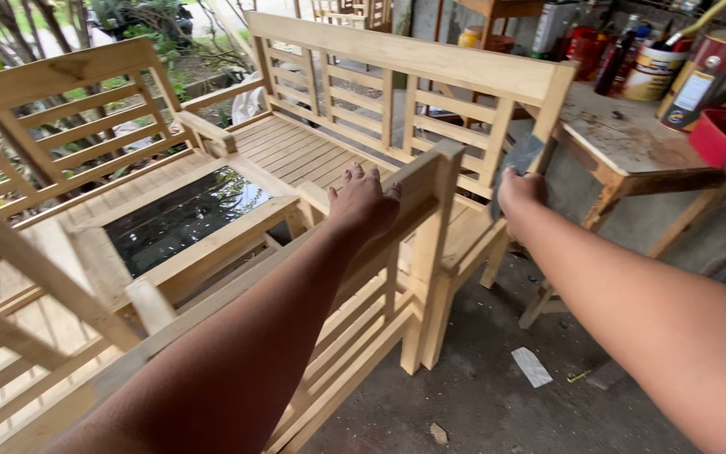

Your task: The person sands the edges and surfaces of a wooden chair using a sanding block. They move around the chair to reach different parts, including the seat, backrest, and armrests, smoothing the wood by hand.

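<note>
My left hand (365,202) rests palm down on the top rail of a bare wooden chair back (430,172) right in front of me, fingers spread. My right hand (518,192) holds a grey sheet of sandpaper (521,155) against the end post of a pale wooden bench (413,59), beside its slatted back. The bench stands just beyond the chair.
A low wooden table with a dark glass top (180,217) sits left of centre. Another slatted bench (60,126) stands at the far left. At the right, a worn work table (623,139) carries paint cans (707,76) and bottles. Scraps of paper (531,366) lie on the concrete floor.
</note>
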